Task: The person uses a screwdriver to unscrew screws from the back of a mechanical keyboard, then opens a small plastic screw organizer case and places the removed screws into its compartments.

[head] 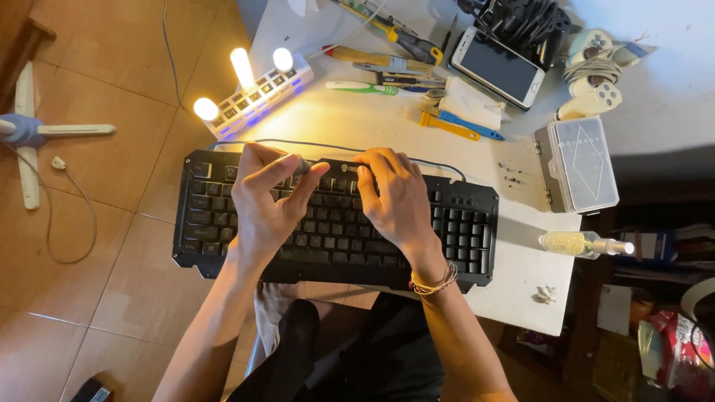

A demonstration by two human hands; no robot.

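Note:
A black keyboard (462,223) lies across the near edge of a white table (357,123), its left part overhanging the floor. My left hand (261,205) is over the upper left keys, thumb and forefinger pinched on a small grey object (302,165) at the keyboard's top edge; I cannot tell what kind of object it is. My right hand (395,201) presses down on the upper middle of the keyboard, fingers together and curled onto the keys, close to the left hand's fingertips. A thread bracelet (433,283) is on my right wrist.
Behind the keyboard stand a white light bar (253,93) with three lit bulbs, several hand tools (387,63), a phone (497,67), a game controller (596,71) and a clear plastic box (579,164). A small bottle (577,243) lies at the right. A fan base (30,130) stands on the tiled floor.

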